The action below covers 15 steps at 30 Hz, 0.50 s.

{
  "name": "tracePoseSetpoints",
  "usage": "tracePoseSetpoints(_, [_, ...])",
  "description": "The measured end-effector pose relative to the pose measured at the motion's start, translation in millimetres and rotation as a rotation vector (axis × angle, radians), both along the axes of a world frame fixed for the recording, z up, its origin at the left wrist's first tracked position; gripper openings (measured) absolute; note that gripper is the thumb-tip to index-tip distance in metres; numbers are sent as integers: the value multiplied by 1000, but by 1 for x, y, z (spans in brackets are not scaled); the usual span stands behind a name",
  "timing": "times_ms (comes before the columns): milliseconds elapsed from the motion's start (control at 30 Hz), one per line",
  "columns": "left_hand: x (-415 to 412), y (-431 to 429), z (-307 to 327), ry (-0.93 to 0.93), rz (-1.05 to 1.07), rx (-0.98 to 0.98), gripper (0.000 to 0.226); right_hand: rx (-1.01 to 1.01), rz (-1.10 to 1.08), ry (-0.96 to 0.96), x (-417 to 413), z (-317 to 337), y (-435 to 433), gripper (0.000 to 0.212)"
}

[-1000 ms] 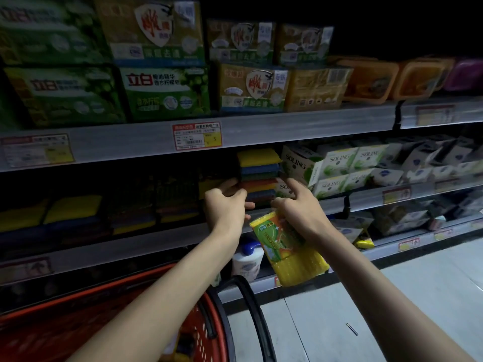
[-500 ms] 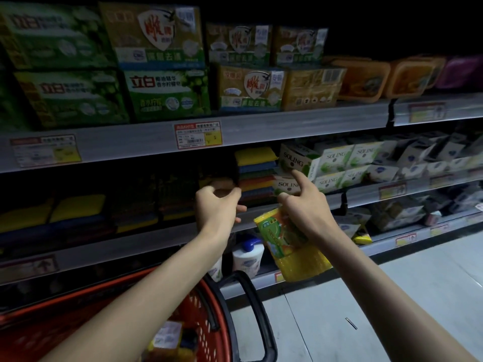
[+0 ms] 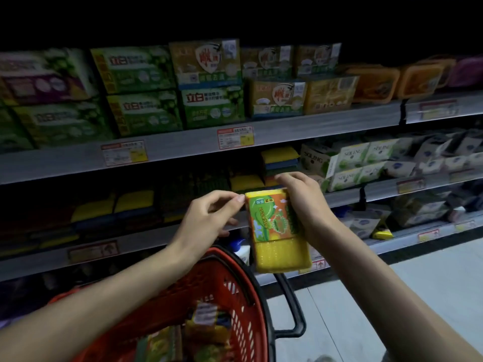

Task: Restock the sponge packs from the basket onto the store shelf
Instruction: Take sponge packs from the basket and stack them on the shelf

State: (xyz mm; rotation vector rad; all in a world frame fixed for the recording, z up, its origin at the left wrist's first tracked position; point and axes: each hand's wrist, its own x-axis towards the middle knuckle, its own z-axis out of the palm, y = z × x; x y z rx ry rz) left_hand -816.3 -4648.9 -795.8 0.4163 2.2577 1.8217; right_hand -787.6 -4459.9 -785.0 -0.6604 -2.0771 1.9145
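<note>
while upright, pack [image 3: 271, 226] in right hand [image 3: 307, 205]

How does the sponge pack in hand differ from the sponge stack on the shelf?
The held pack stands upright, gripped by the right hand; the shelf stack lies flat. The held pack carries an orange-green label; the shelf stack shows bare yellow, blue and green layers. Both include yellow sponge.

The sponge pack [image 3: 277, 231] stands upright at centre, in front of the middle shelf [image 3: 146, 239]. The right hand [image 3: 304, 205] grips it at its 3 o'clock; the left hand [image 3: 206, 220] pinches its corner at 10 o'clock. The basket [image 3: 209, 283] lies at 7 o'clock with more packs [image 3: 209, 322] inside. A sponge stack [image 3: 281, 159] sits on the shelf at 12 o'clock, behind the held pack.
</note>
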Motion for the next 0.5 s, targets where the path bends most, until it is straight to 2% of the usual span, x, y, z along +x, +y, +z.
tracePoseSetpoints(167, [24, -55, 14, -13, -137, -43, 43, -122, 47, -10, 10, 3, -41, 29])
tracePoseSetpoints(233, [33, -69, 12, -35, -181, -38, 58, -194, 65, -39, 13, 4, -55, 34])
tracePoseSetpoints(500, [43, -79, -13, -76, -119, 109, 84, -229, 35, -56, 15, 9, -87, 42])
